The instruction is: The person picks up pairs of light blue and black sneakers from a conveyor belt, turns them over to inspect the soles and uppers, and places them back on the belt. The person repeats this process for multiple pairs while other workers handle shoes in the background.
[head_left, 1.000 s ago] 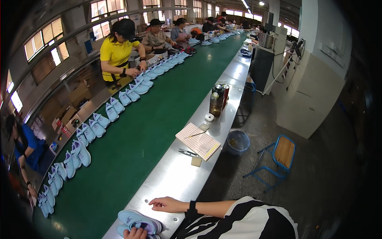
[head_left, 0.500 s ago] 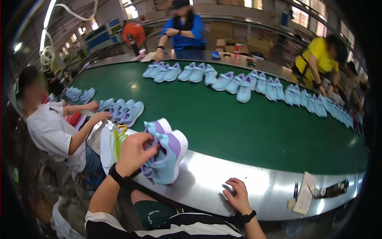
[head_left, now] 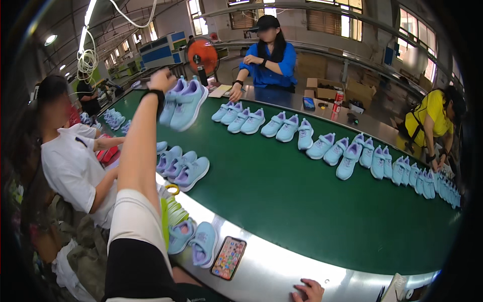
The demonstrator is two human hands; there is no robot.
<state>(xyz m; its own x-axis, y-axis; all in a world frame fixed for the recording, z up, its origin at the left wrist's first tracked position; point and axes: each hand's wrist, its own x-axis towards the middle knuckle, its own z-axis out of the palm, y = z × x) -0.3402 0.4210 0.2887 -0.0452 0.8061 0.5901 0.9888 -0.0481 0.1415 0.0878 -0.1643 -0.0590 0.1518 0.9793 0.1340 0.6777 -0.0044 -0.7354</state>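
Observation:
My left arm stretches far forward over the green belt, with my left hand (head_left: 162, 80) closed at the heel tops of a pair of light-blue sneakers (head_left: 188, 108). The pair hangs in the air, purple lining and white soles showing. Low at the near edge, my right hand (head_left: 308, 291) rests by the metal rim with its fingers apart, holding nothing; part of it is cut off by the frame. On the metal ledge near my left forearm, another light-blue sneaker (head_left: 204, 245) lies beside a second one (head_left: 180, 236). A phone (head_left: 229, 257) with its screen lit lies right of them.
A long row of sneakers (head_left: 287, 129) runs along the far side of the green belt (head_left: 282, 211). Several more (head_left: 188, 173) stand at left, near a co-worker in white (head_left: 75, 161). Across the belt are people in blue (head_left: 274, 65) and yellow (head_left: 427, 118). Green insoles (head_left: 176, 211) lie near my elbow.
My left hand has lifted the sneaker pair off the metal ledge and carried it forward over the belt. The view has shifted, bringing the phone and two more sneakers into sight.

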